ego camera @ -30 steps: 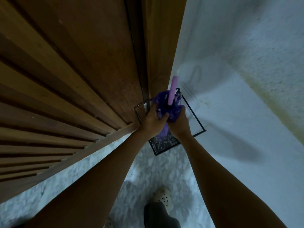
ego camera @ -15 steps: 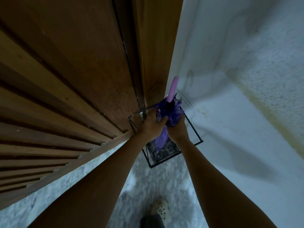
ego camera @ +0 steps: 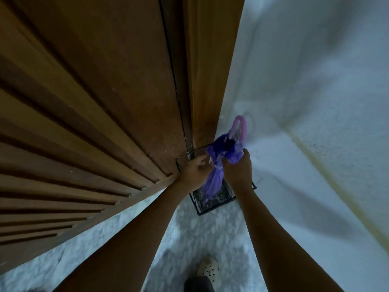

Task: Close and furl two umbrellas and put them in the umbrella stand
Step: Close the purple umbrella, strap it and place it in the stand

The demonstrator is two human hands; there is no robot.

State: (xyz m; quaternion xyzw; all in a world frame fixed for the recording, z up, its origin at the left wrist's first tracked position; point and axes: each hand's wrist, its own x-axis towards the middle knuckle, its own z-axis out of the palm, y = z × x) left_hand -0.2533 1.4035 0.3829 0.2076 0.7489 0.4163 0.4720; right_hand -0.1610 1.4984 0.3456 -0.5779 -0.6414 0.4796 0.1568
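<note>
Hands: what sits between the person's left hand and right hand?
The purple umbrella stands between the left hand and right hand, tip down inside the wire stand, seen in the head view.

Crinkled purple cloth umbrella [ego camera: 214, 182], black wire stand [ego camera: 212, 209], wooden door [ego camera: 105, 91]

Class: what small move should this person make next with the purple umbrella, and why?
Probably loosen the right hand and let go: the purple umbrella, furled and banded, already stands tip-down inside the wire umbrella stand, with the left hand beside it.
</note>
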